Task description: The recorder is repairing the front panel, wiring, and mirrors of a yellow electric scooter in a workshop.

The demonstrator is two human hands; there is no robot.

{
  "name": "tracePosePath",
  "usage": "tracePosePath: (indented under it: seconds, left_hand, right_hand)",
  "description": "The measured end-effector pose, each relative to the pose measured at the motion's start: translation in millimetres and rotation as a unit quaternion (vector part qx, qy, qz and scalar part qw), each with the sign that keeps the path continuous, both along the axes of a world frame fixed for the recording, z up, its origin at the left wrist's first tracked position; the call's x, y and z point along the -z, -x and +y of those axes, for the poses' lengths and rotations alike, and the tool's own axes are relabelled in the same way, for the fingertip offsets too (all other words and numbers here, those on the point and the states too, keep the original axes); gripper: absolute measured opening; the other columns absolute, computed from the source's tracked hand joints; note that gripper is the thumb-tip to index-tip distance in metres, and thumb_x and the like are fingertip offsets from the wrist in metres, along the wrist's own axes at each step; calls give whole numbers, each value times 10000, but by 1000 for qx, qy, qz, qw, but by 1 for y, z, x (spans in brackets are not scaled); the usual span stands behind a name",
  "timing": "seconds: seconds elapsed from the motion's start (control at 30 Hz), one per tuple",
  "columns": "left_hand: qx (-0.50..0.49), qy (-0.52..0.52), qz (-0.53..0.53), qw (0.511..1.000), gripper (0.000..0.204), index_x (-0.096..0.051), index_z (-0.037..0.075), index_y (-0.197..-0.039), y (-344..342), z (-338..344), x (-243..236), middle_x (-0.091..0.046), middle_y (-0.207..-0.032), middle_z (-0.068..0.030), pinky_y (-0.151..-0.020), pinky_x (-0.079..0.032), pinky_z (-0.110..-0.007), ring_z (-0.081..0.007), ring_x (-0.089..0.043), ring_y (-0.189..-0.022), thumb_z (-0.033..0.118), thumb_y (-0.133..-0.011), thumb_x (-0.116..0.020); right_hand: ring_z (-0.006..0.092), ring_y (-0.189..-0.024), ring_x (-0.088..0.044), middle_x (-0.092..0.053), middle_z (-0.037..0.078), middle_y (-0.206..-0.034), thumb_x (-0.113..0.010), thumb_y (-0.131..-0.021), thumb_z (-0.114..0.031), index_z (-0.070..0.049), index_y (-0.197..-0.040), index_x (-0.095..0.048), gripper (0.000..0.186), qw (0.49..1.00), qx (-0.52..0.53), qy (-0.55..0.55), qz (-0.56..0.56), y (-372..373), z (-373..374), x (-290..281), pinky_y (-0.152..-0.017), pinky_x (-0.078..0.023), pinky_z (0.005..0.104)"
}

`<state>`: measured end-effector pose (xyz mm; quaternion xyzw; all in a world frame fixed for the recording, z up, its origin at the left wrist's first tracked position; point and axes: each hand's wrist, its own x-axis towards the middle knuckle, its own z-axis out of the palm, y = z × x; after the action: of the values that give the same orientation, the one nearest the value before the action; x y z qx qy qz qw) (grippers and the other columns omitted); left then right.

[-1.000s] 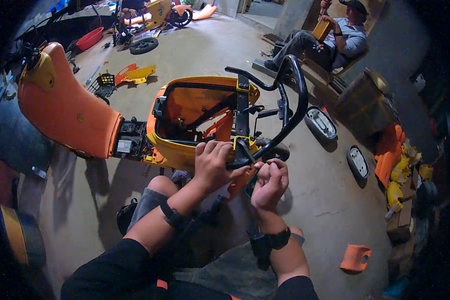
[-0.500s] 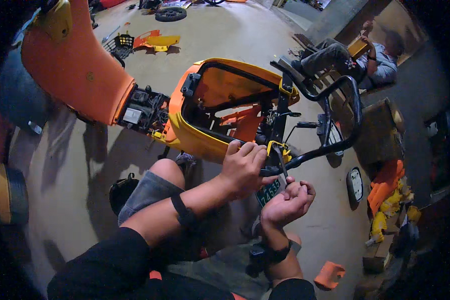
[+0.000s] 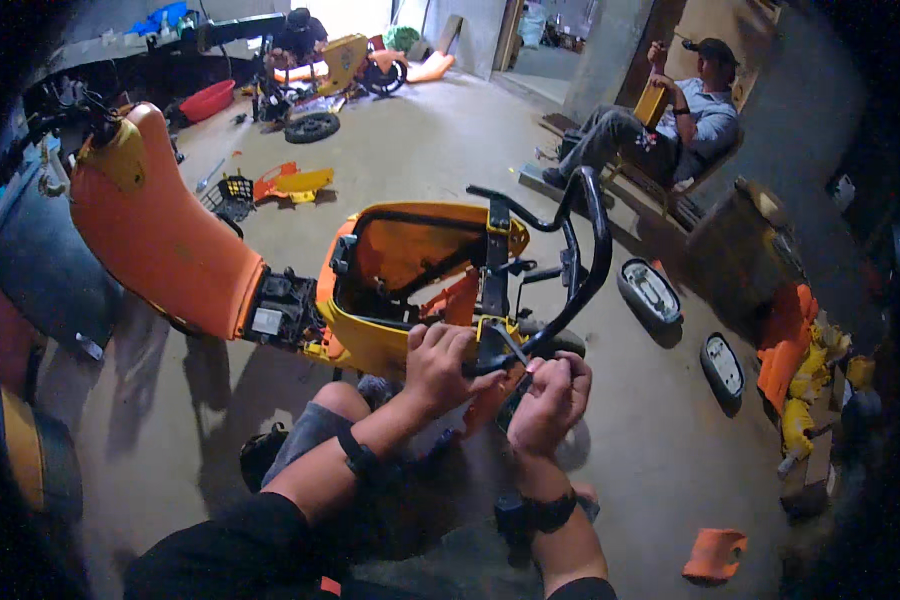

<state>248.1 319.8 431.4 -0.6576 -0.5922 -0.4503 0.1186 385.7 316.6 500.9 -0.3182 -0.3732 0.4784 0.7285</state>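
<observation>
A partly stripped scooter stands before me, its yellow and orange body shell around an uncovered compartment. My left hand is braced at the shell's near rear corner, fingers bent over the rim and thumb stretched below toward the black tubular rear rack. In my right hand is a slim metal wrench, its far end at the yellow bracket where the rack joins the body. My fingers are closed round its near end. The fastener under the wrench is too small to make out.
The orange front panel rises at left. Two oval grey-white parts lie on the floor at right, near orange and yellow panels. An orange piece lies near right. A seated person holds a yellow object; a tyre lies farther back.
My view has tilted up, showing more of the room's far side. The wrench's near end has swung up toward the rack with my right hand. My left hand stays on the body shell.
</observation>
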Motion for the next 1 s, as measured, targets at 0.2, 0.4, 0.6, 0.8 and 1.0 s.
tracePosePath:
  seconds: [0.2, 0.4, 0.6, 0.8, 1.0]
  left_hand:
    - [1, -10, 8, 1000, 655, -667, 68, -1075, 4, -3, -2, -702, -1049, -69, -950, -391, -409, -255, -630, -1020, 554, -676, -848]
    - [7, 1, -1, 1000, 691, -642, 82, -1122, 4, -2, 3, -705, -1090, -60, -959, -410, -436, -287, -635, -1022, 602, -706, -828]
    - [9, 6, -10, 1000, 683, -656, 82, -1119, 4, -2, 2, -697, -1081, -58, -965, -402, -423, -272, -630, -1040, 584, -696, -842]
    - [15, -4, -22, 1000, 646, -659, 72, -1098, 6, -4, 0, -688, -1048, -69, -991, -391, -427, -260, -625, -1029, 561, -710, -824]
    - [17, 3, -18, 1000, 652, -654, 77, -1105, 5, -4, -4, -692, -1056, -66, -969, -393, -415, -257, -625, -1039, 560, -704, -833]
  right_hand:
    - [61, -591, -309, -340, -49, -640, -489, -1031, -95, -30, -1050, -535, 82, 996, 8, -85, 15, -16, 11, -9, -776, -436, 315]
    - [68, -575, -295, -287, -55, -623, -506, -1062, -139, -42, -1049, -542, 104, 998, -25, -48, 35, -32, 27, 7, -762, -427, 317]
    - [71, -574, -301, -284, -51, -616, -501, -1069, -151, -40, -1054, -547, 122, 999, -30, -35, 24, -35, 33, 22, -757, -433, 321]
    - [70, -554, -295, -296, -54, -608, -506, -1064, -139, -36, -1039, -564, 120, 1000, -10, 0, 15, -32, 34, 27, -714, -435, 329]
    - [72, -556, -295, -292, -48, -609, -500, -1066, -150, -31, -1049, -579, 144, 1000, -4, 26, -6, -33, 29, 30, -743, -451, 323]
